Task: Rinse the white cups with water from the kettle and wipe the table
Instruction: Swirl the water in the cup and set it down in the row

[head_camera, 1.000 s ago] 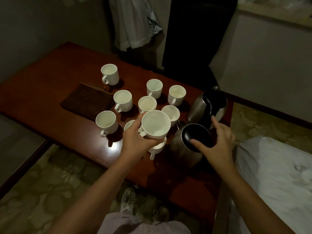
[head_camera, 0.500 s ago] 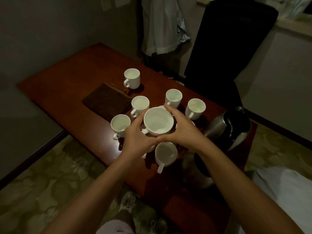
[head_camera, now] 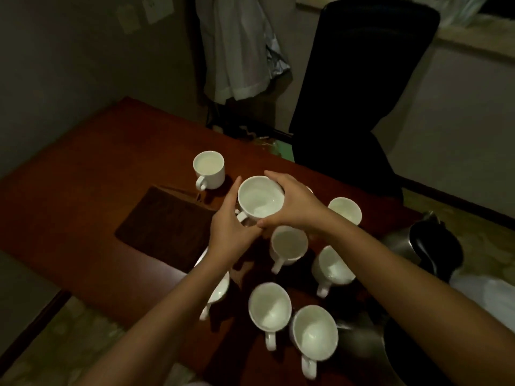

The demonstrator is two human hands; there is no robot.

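A white cup (head_camera: 260, 200) hangs above the red-brown table (head_camera: 83, 174), held between both hands. My left hand (head_camera: 230, 231) grips its near left side by the handle. My right hand (head_camera: 295, 206) wraps round its right and far rim. Several more white cups stand below and around, among them one at the back (head_camera: 209, 169), one under my hands (head_camera: 289, 243) and two near the front edge (head_camera: 269, 307) (head_camera: 314, 332). The steel kettle (head_camera: 423, 243) with a black handle sits at the table's right end.
A brown cloth (head_camera: 164, 227) lies on the table left of the cups. A dark steel pot (head_camera: 370, 346) stands at the front right corner. Behind the table are a black chair (head_camera: 354, 93) and hanging pale clothes (head_camera: 239, 51). A white fabric (head_camera: 490, 296) lies at right.
My right hand left the dark pot and came over to the cup my left hand held. Both hands now hold it, carried farther back over the table. The camera view shifted.
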